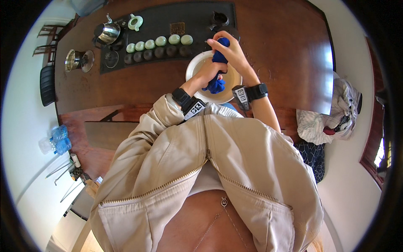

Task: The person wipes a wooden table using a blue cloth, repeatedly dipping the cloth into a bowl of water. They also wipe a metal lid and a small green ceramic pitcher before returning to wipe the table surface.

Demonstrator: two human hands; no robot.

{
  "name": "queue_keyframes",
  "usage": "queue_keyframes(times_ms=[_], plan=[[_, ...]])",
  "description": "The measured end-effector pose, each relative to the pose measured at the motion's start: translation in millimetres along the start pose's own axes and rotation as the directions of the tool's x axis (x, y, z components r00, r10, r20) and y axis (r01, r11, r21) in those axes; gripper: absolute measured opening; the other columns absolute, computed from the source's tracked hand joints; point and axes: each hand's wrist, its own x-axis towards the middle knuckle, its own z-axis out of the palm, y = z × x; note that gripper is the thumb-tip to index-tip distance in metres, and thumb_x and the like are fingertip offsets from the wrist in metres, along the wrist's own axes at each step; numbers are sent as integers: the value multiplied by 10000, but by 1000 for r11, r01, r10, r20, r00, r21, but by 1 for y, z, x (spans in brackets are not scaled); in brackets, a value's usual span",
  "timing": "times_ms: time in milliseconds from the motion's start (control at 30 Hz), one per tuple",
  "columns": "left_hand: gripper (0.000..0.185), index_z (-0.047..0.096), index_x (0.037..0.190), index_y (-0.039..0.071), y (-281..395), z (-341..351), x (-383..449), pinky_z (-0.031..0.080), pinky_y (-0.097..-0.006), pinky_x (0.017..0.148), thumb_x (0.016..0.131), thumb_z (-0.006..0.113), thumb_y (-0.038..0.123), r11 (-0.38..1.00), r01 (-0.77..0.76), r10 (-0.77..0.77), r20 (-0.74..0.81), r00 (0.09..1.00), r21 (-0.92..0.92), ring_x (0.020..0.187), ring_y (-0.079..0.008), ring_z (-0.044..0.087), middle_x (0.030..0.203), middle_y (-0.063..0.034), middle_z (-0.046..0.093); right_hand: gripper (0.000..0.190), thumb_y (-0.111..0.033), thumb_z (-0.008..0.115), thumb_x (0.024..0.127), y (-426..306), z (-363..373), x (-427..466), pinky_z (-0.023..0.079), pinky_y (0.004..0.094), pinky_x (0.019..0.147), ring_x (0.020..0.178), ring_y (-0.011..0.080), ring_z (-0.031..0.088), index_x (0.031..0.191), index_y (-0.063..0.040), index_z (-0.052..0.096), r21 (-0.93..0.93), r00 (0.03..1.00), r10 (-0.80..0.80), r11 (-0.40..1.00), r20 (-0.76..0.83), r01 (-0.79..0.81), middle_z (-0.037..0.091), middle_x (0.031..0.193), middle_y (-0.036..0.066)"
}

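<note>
A blue cloth (217, 85), twisted and bunched, is held over a white basin (191, 67) with cloudy liquid in it. My left hand (210, 73) is wrapped around the cloth's lower part, and a loose bunch hangs out below the fist. Farther out, my right hand (232, 52) grips the upper end, with the thumb pointing left. Both wrists carry black straps with marker-printed devices. The basin stands at the near side of a dark tea tray (151, 22), on a brown wooden table (283, 47).
Several pale green cups (161, 41) line the tray, with dark round pieces (159, 52) in front. A metal kettle (110, 33), a green teapot (135, 22) and a dark pitcher (219, 19) stand farther back. Left is a metal bowl (73, 60); clothing (337, 110) lies at right.
</note>
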Motion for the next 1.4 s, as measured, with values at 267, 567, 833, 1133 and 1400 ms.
queue_keyframes(times_ms=[267, 567, 833, 1133, 1400], plan=[[75, 561, 896, 40, 16, 0, -8, 514, -309, 679, 840, 591, 79, 917, -232, 230, -45, 972, -323, 674, -172, 618, 778, -72, 638, 874, -377, 826, 709, 51, -4, -55, 426, 347, 965, 1073, 194, 560, 1381, -24, 393, -244, 904, 124, 969, 408, -22, 565, 1195, 126], [211, 502, 662, 78, 15, 4, 3, 340, -223, 473, 839, 575, -13, 909, -411, 402, -114, 908, -69, 473, -57, 436, 566, 16, 498, 386, -159, 781, 654, 58, 29, -44, 512, 355, 750, 766, 247, 652, 973, -20, 614, -107, 999, -4, 994, 40, 9, 680, 846, 104], [281, 441, 570, 109, 4, 5, 12, 285, -227, 450, 805, 550, 2, 885, -465, 448, -248, 859, -10, 459, -36, 384, 542, 48, 453, 210, -118, 686, 712, 66, 39, -48, 512, 417, 724, 814, 385, 672, 871, 12, 642, -269, 998, 48, 961, -34, -56, 676, 813, 227], [98, 574, 735, 73, -5, -6, 21, 412, -243, 622, 830, 599, 60, 872, -487, 487, -180, 855, 44, 660, -76, 529, 731, 9, 569, 158, -95, 644, 752, 67, 42, -46, 517, 398, 665, 715, 317, 680, 799, 56, 632, -234, 987, 58, 968, -153, -93, 668, 722, 199], [561, 497, 1259, 61, -35, -50, 24, 438, -331, 938, 1000, 401, 549, 949, -250, 163, 381, 910, 192, 1107, -147, 529, 1215, -79, 564, 132, -37, 660, 734, 42, 11, -31, 420, 270, 464, 485, 121, 541, 628, -17, 583, 215, 969, 208, 961, -134, -176, 558, 562, 39]])
